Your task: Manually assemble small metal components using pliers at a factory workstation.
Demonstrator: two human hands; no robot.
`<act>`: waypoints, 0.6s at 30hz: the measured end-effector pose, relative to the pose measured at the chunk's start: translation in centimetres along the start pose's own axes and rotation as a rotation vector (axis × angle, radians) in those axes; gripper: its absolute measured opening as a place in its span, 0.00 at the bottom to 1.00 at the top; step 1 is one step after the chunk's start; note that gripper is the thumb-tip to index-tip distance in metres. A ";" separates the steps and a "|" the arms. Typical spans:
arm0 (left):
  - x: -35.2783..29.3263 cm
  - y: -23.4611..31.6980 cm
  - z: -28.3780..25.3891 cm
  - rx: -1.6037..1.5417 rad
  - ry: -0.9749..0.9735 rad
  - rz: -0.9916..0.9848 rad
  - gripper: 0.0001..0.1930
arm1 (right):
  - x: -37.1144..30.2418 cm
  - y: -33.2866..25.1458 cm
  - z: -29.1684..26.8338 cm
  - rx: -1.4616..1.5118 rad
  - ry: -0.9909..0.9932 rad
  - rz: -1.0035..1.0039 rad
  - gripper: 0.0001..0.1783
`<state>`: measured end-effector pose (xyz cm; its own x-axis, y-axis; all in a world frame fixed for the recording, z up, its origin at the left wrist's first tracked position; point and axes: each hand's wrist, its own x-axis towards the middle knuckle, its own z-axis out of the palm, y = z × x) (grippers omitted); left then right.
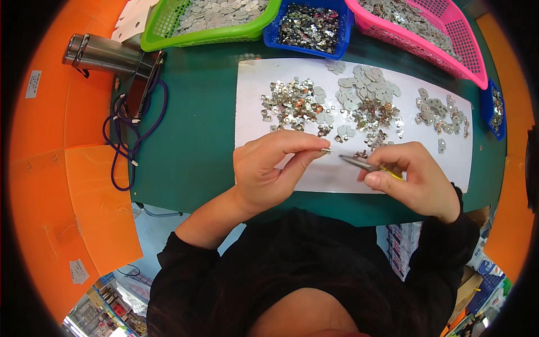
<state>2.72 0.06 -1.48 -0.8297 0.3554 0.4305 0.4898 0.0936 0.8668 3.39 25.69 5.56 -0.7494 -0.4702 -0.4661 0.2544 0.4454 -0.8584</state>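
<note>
My left hand (266, 165) is raised over the near edge of the white sheet, thumb and forefinger pinching a small metal piece (327, 150). Its full shape is hidden by the fingertips. In my right hand (412, 177) is a pair of needle-nose pliers (359, 163) with a yellow grip, the grey jaws pointing left. A small gap separates the plier tips from the piece. Beyond the hands, small shiny metal parts (295, 104) lie heaped on the left, flat grey plates (365, 87) in the middle with brownish metal parts (376, 115), and joined pieces (441, 112) on the right.
A white sheet (250, 73) covers part of the green table (196, 112). Along the back stand a green basket (210, 38), a blue bin (306, 49) and a pink basket (418, 53). Another blue bin (488, 121) is far right. A steel flask (106, 53) and purple cord (163, 106) lie left.
</note>
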 end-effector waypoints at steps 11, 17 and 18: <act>0.0 0.2 0.6 -0.091 0.049 0.005 0.13 | 1.6 -0.9 -1.3 0.220 -0.246 0.239 0.24; 0.3 0.1 0.5 -0.010 0.071 0.070 0.12 | 1.8 -0.9 -1.6 0.153 -0.267 0.237 0.23; 0.2 0.2 0.5 0.003 0.070 0.066 0.12 | 1.9 -0.8 -1.5 0.136 -0.249 0.213 0.22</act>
<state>2.73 0.63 -1.35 -0.8122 0.2953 0.5031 0.5448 0.0753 0.8352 0.85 25.59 5.73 -0.5027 -0.5564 -0.6616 0.4810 0.4559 -0.7488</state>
